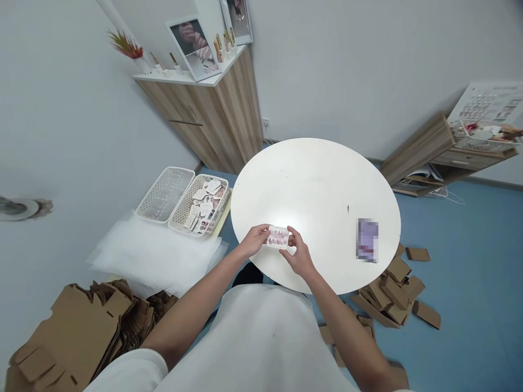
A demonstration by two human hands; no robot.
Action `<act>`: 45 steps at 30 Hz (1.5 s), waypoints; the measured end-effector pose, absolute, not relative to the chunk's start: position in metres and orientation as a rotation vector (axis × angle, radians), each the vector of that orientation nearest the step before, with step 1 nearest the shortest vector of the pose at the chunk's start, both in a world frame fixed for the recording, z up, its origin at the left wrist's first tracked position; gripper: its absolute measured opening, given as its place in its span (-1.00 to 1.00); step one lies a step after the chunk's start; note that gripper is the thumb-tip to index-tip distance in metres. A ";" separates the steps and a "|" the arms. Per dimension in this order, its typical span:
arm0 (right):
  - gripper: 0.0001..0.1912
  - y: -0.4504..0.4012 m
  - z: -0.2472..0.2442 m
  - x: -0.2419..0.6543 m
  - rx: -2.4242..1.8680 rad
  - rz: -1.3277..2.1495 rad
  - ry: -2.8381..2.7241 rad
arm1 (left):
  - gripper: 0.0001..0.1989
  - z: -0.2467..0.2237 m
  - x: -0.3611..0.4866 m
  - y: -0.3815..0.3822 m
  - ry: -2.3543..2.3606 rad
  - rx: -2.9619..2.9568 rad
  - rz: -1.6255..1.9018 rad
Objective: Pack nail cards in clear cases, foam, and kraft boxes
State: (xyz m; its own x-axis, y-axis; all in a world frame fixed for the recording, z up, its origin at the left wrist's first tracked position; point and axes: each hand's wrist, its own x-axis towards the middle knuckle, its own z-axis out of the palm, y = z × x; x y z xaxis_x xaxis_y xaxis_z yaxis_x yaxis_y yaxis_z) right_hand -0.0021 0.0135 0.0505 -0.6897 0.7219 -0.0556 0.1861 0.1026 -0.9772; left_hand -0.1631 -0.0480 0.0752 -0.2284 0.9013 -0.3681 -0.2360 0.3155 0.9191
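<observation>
Head view: I'm watching a half-curled left hand (256,239) and right hand (300,255) pinching one flat, rectangular pack (278,238) above one rounded table (314,169).

Soft, even indoor light around me
Glare whitens the table (314,169) just beyond the card (278,237) I hold; its fine detail blurs, the cabinet (204,111) leans with lens distortion, and pixelation masks one purple patch (368,240).
</observation>
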 end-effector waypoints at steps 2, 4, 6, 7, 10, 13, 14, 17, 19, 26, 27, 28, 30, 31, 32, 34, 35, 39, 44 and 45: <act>-0.34 0.015 0.050 -0.005 -0.913 1.644 -1.926 | -0.65 0.075 -0.167 -0.048 1.481 0.709 1.222; -0.35 0.017 0.050 -0.009 -0.943 1.658 -1.916 | -0.61 0.076 -0.172 -0.049 1.608 0.800 1.229; -0.35 0.020 0.050 -0.014 -0.960 1.673 -1.910 | -0.51 0.078 -0.179 -0.053 1.718 0.968 1.179; -0.35 0.021 0.051 -0.016 -0.962 1.683 -1.909 | -0.43 0.079 -0.182 -0.056 1.744 1.074 1.127; -0.37 0.024 0.052 -0.024 -0.969 1.703 -1.912 | -0.21 0.081 -0.191 -0.063 1.763 1.339 0.942; -0.37 0.026 0.054 -0.034 -1.000 1.691 -1.918 | -0.17 0.077 -0.200 -0.067 1.808 1.433 0.844; -0.37 0.026 0.054 -0.038 -1.012 1.685 -1.922 | -0.19 0.075 -0.204 -0.067 1.819 1.443 0.840; -0.37 0.023 0.054 -0.052 -1.033 1.679 -1.941 | -0.28 0.067 -0.219 -0.067 1.815 1.452 0.874; -0.37 0.020 0.052 -0.063 -1.038 1.676 -1.957 | -0.34 0.063 -0.231 -0.068 1.810 1.448 0.900; -0.28 0.015 0.036 -0.112 -1.034 1.566 -2.129 | -0.36 0.046 -0.280 -0.074 1.877 1.451 0.907; -0.26 0.015 0.033 -0.118 -1.023 1.536 -2.172 | -0.36 0.042 -0.286 -0.075 1.892 1.451 0.898; -0.24 0.014 0.030 -0.123 -1.013 1.507 -2.213 | -0.36 0.038 -0.292 -0.076 1.903 1.451 0.888; -0.25 0.011 0.022 -0.131 -1.014 1.451 -2.282 | -0.36 0.028 -0.301 -0.078 1.912 1.450 0.861; -0.27 0.010 0.018 -0.135 -1.032 1.424 -2.309 | -0.35 0.023 -0.305 -0.079 1.912 1.447 0.843; -0.29 0.008 0.013 -0.138 -1.059 1.399 -2.333 | -0.35 0.018 -0.308 -0.079 1.910 1.444 0.823; -0.31 0.005 0.005 -0.145 -1.129 1.345 -2.373 | -0.35 0.008 -0.312 -0.079 1.912 1.437 0.780; -0.32 0.005 0.001 -0.148 -1.163 1.318 -2.395 | -0.36 0.004 -0.314 -0.078 1.914 1.435 0.758; -0.34 0.008 -0.015 -0.162 -1.284 1.215 -2.521 | -0.37 -0.013 -0.319 -0.074 1.938 1.406 0.662; -0.35 0.015 -0.026 -0.176 -1.384 1.115 -2.765 | -0.36 -0.027 -0.320 -0.073 1.964 1.344 0.459; -0.35 0.015 -0.028 -0.177 -1.401 1.108 -2.799 | -0.36 -0.029 -0.320 -0.073 1.968 1.333 0.428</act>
State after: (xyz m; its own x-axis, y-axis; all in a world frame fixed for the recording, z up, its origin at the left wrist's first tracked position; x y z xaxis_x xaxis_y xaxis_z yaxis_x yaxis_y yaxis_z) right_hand -0.1773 0.0153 -0.0279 -0.6309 0.6464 -0.4291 0.7649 0.4258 -0.4834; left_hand -0.3201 -0.0730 -0.0295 -0.2151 0.9036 -0.3705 0.6682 0.4129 0.6189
